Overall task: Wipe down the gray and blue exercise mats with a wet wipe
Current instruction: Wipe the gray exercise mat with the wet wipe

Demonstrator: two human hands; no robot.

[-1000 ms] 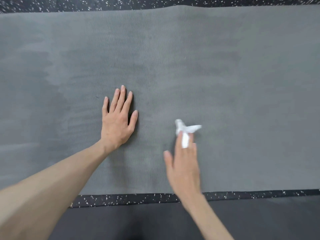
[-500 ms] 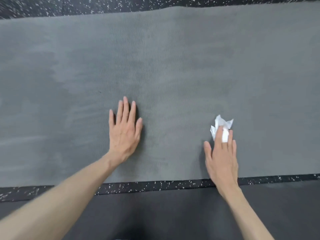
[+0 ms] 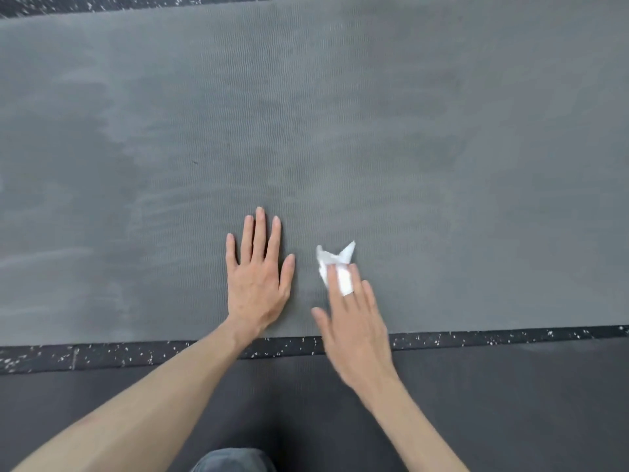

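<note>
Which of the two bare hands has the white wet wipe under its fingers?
The right hand, blurred mid-stroke, holds the crumpled white wet wipe on the ribbed gray exercise mat. The left hand lies flat and bare on the mat beside it.

black rubber floor flecked with white specks (image 3: 102, 354), showing as a narrow strip near the bottom and again along the top edge. darker charcoal matte surface (image 3: 510, 386) below the strip. soft, even light, faint shadows.
</note>
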